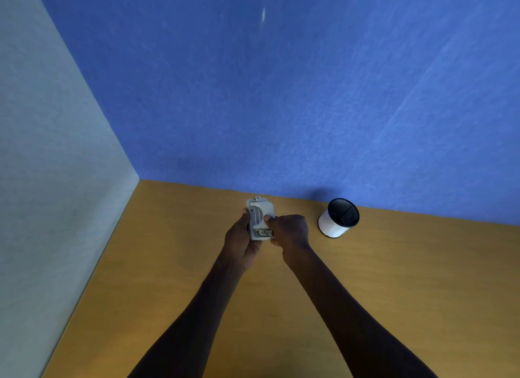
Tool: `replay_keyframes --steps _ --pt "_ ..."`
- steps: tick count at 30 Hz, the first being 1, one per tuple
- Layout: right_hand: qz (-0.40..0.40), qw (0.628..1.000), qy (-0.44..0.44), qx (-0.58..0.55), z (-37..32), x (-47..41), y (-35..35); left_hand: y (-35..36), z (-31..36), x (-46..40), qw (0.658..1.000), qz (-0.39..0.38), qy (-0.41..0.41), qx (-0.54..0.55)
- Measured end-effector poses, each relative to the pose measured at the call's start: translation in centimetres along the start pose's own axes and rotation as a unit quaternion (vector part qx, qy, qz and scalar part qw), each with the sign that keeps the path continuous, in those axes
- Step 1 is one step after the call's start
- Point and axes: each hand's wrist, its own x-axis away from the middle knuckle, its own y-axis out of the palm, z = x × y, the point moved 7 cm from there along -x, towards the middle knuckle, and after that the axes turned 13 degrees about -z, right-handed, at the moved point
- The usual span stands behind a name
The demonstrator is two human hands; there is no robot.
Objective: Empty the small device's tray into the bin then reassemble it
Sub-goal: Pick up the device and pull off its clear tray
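**Device held in both hands above the table, bin to the right**

The device (261,218), a small pale grey unit, is held upright above the wooden table (174,265), clear of its surface. The left hand (244,241) cups it from the left and from below, fingers wrapped behind the body. The right hand (288,232) meets it from the right, thumb pressed against the front face and fingers curled at the lower right edge, near a metal part at the bottom end. Whether the tray is seated or partly drawn cannot be told. The bin (337,218), a white cylinder with a dark mesh inside, stands on the table to the right of the hands, apart from them and near the blue wall (281,96).
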Motion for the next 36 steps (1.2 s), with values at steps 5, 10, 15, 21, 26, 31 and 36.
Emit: replay_keyframes --steps 5,10,15,21,26,31,36 --pt "-0.010 0.999 0.016 -0.030 0.3 -0.9 -0.1 -0.3 -0.4 -0.6 1.000 0.005 -0.013 0.018" --pt "-0.045 0.994 0.048 -0.083 0.7 -1.6 -0.4 -1.0 -0.7 -1.0 1.000 0.005 -0.016 0.019" --pt "-0.091 0.989 0.055 -0.103 0.9 -2.3 -0.2 -1.8 -0.4 -1.5 1.000 -0.002 -0.011 0.000" --pt "-0.120 0.985 0.047 -0.116 1.5 -3.2 0.0 -3.2 0.2 -2.3 1.000 -0.009 0.003 -0.002" --pt "-0.062 0.987 0.045 -0.142 2.3 -4.8 -0.7 -5.0 0.8 -2.6 0.999 0.026 0.018 0.021" --pt "0.033 0.997 0.072 -0.014 4.2 -7.5 -2.4 -7.6 1.7 -2.2 0.993 0.109 0.019 0.035" --pt "0.041 0.995 0.071 0.056 5.7 -8.7 -2.0 -7.9 2.2 -2.1 0.992 0.115 0.023 0.042"
